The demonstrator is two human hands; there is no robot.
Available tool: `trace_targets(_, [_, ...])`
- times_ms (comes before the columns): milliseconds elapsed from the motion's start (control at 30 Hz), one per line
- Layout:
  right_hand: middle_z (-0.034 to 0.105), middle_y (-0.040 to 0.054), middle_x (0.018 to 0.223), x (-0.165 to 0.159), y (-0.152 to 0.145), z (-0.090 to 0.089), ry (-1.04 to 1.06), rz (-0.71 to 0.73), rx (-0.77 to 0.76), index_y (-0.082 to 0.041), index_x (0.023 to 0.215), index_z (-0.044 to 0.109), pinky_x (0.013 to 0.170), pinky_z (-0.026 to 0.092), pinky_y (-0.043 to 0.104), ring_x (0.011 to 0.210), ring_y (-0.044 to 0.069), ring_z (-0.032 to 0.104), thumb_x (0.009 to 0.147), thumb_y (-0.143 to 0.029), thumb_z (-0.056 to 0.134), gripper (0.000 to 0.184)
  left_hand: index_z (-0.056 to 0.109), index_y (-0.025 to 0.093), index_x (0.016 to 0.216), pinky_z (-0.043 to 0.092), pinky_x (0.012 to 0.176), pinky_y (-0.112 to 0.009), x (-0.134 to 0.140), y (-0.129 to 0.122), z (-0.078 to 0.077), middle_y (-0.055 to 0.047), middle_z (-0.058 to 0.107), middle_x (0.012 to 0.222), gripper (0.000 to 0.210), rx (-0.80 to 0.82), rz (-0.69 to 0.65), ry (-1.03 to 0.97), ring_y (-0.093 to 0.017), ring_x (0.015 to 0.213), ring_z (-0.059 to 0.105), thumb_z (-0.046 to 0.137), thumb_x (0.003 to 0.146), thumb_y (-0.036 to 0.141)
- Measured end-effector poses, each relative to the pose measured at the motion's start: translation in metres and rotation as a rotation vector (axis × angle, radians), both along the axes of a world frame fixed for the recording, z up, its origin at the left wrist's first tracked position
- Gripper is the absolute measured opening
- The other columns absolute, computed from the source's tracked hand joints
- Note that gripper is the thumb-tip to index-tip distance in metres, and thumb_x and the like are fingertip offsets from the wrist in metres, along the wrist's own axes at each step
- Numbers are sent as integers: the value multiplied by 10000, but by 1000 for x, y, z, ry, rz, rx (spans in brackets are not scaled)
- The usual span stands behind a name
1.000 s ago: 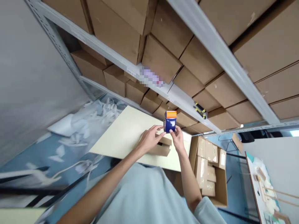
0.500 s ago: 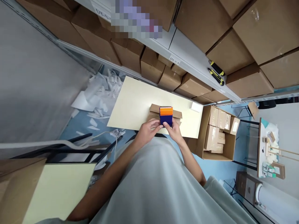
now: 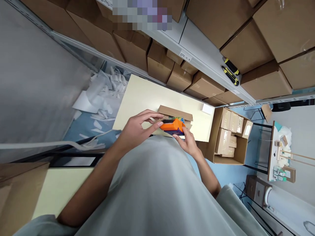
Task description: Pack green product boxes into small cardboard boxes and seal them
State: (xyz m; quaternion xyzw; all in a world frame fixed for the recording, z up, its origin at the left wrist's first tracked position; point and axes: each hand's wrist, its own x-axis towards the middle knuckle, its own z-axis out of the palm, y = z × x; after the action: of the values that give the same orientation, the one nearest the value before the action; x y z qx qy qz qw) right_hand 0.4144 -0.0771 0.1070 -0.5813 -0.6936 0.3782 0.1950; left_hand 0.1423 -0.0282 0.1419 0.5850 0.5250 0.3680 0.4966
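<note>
A small orange and dark blue box is tilted on its side above the near edge of the pale table. My right hand grips its right end, with the fingers behind and the thumb below. At its left end is my left hand, fingers stretched and apart, the thumb tip at or just touching the box. A dark strip shows along the box's upper side; what it is I cannot tell. Just behind lies an open brown carton, partly hidden, with something colourful at its front.
A small white block sits at the table's right end. Beside it stands a large carton holding several taped boxes. Above runs a shelf with cartons and two box cutters. Scrap foam and paper lie on the floor at left.
The small box has turned from upright to lying tilted, showing more orange. My left hand has drawn left and spread its fingers, while my right hand keeps its hold.
</note>
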Motion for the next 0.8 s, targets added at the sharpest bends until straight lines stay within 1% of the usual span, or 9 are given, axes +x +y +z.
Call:
trace_targets(67, [759, 104, 1039, 4, -3, 4, -36, 31, 27, -243, 1183, 708, 926, 616, 419, 1000, 296, 717, 1092, -603, 665, 374, 837, 259, 1158, 661, 988, -369, -1, -1, 2, -80, 801, 1204, 457, -23, -23, -3, -246, 1087, 760, 660, 1003, 651])
trace_targets(167, [753, 118, 1056, 8, -6, 8, -76, 92, 64, -242, 1178, 703, 943, 611, 438, 1031, 307, 706, 1097, -622, 648, 392, 842, 271, 1156, 651, 1003, -373, -4, -3, 3, -78, 802, 1207, 457, -36, -49, 19, -256, 1105, 756, 657, 1002, 659])
trace_targets(300, [749, 118, 1037, 11, -11, 15, -113, 152, 97, -252, 1176, 691, 939, 612, 463, 1009, 312, 699, 1109, -630, 617, 390, 849, 285, 1107, 638, 1035, -392, -8, -8, 1, -73, 808, 1166, 442, -28, -112, 52, -274, 1104, 757, 648, 997, 664])
trace_targets(433, [748, 110, 1018, 10, -13, 23, -117, 186, 121, -259, 1158, 681, 958, 612, 475, 984, 307, 702, 1122, -613, 605, 364, 844, 285, 1054, 637, 1027, -406, -10, -13, -2, -67, 813, 1104, 416, -15, -142, 66, -283, 1077, 754, 597, 1025, 619])
trace_targets(533, [748, 106, 1015, 8, -13, 28, -112, 207, 103, -254, 1149, 678, 954, 612, 463, 984, 302, 703, 1112, -617, 624, 369, 841, 288, 1082, 639, 1021, -411, -10, -18, -2, -62, 811, 1099, 392, -3, -141, 94, -286, 1075, 754, 578, 1035, 574])
trace_targets(633, [744, 94, 996, 8, -12, 29, -122, 215, 56, -254, 1106, 678, 898, 614, 425, 964, 286, 698, 1105, -632, 623, 382, 834, 291, 1120, 637, 1019, -403, -9, -22, -3, -52, 810, 1121, 378, 3, -119, 112, -274, 1064, 758, 560, 1042, 540])
trace_targets(733, [737, 85, 967, 9, -9, 28, -136, 228, 29, -246, 1059, 677, 853, 610, 402, 921, 270, 687, 1094, -627, 627, 385, 823, 283, 1177, 635, 1008, -389, -8, -26, -6, -53, 810, 1141, 400, -24, -105, 112, -258, 1039, 761, 544, 1051, 540])
trace_targets(800, [739, 84, 975, 9, -7, 27, -147, 233, 27, -243, 1057, 682, 858, 610, 402, 915, 267, 689, 1079, -613, 645, 372, 816, 275, 1203, 638, 981, -375, -8, -29, -9, -58, 806, 1141, 423, -52, -94, 99, -250, 1018, 761, 539, 1054, 558])
